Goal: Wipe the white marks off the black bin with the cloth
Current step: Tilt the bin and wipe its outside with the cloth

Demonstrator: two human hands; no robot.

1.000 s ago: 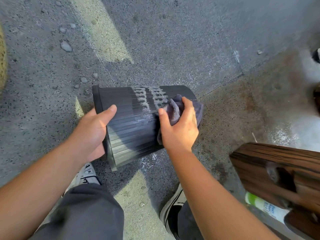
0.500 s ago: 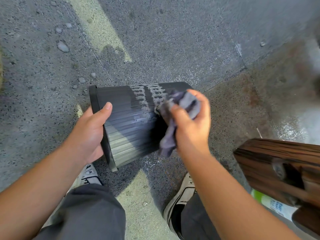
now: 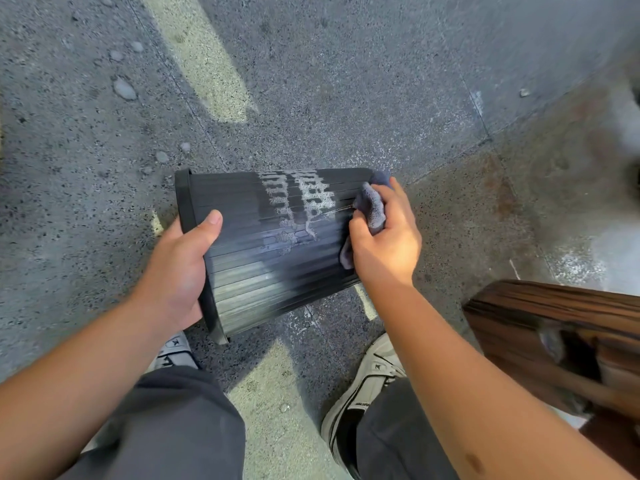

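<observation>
Pavement (image 3: 346,81) of grey speckled concrete fills the view, crossed by thin joint lines and lit by pale strips of sun beyond and nearer than the bin. The black bin (image 3: 263,268) lies on its side in the middle of this ground, its rim end to the left and its base end to the right, its ribbed wall facing up. White marks (image 3: 304,202) run in two streaky bands across the upper part of that wall, with fainter smears just below them. The left hand (image 3: 180,271) has its grip closed round the bin's rim end, thumb lying over the ribs. The right hand (image 3: 384,244) has its grip closed on a grey cloth (image 3: 372,206), bunched and pressed against the bin's wall just right of the white marks. Beyond the bin's right end the concrete turns browner and stained, then shines wet and pale further right. A dark brown wooden thing (image 3: 561,327) stands on the ground to the right of the bin, nearer the person. Nearer than the bin are two pale shoes (image 3: 367,389) and dark grey trouser legs (image 3: 173,427). Small pebbles lie scattered on the ground left of and beyond the bin.
</observation>
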